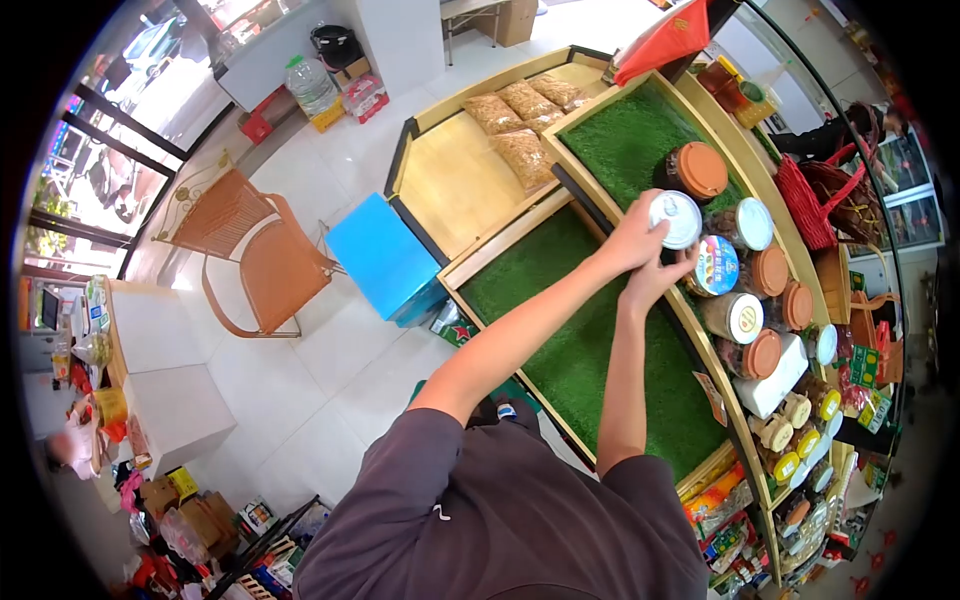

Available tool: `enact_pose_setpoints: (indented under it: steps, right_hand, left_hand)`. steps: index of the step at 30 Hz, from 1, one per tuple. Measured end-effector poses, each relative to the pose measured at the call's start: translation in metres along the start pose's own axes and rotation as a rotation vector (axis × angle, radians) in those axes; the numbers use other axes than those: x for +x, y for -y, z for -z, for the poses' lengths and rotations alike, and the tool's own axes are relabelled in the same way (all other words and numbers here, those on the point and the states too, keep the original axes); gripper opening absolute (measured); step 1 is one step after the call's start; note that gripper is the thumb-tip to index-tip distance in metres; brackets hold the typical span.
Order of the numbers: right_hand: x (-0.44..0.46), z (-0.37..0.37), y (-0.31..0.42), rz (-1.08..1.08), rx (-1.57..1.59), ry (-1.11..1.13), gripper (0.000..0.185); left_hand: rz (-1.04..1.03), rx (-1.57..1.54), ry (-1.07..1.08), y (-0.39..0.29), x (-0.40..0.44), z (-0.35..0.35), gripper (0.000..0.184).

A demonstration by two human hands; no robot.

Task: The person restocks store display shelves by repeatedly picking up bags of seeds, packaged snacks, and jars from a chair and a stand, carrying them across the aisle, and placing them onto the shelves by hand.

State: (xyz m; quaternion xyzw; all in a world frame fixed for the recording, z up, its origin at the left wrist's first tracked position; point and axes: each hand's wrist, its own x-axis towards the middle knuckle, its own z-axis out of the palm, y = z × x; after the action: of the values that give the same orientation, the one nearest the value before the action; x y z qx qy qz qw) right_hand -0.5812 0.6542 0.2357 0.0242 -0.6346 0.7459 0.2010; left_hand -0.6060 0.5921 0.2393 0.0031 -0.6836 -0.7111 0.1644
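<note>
My left hand [634,238] grips a jar with a white lid [676,219] at its near side, fingers against the lid's edge. Just below, my right hand [655,284] is closed around the lower side of the same jar. The jar's body is mostly hidden by the hands. It is over the edge of the upper green-lined shelf [625,130]. Close by stand a dark jar with an orange lid [700,170], a jar with a blue printed lid [716,264] and another white-lidded jar [752,224].
Bagged dry goods [525,155] lie in the wooden tray [440,185]. Below my arms is a lower green-lined shelf [560,310]. More lidded jars [795,305] line the right side. A blue box [385,255] and a brown chair [280,280] stand left.
</note>
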Motion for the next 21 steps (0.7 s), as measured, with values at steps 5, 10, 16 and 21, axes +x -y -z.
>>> enact_pose_setpoints:
  steps: [5, 10, 16, 21]
  right_hand:
    - [-0.02, 0.002, 0.015, -0.067, 0.007, 0.029, 0.065]
    - [-0.064, -0.004, 0.035, -0.031, 0.125, 0.287, 0.067]
    - [-0.131, -0.02, 0.0, -0.345, 0.324, 0.712, 0.069]
    - [-0.21, -0.023, 0.007, -0.731, 0.407, 0.914, 0.064]
  left_hand:
    - [-0.012, -0.07, -0.045, -0.035, -0.02, 0.024, 0.04]
    - [-0.115, -0.241, -0.067, -0.059, -0.071, 0.085, 0.041]
    - [-0.136, 0.38, -0.392, -0.059, -0.183, 0.148, 0.045]
    - [-0.08, 0.576, -0.515, -0.049, -0.276, 0.184, 0.049]
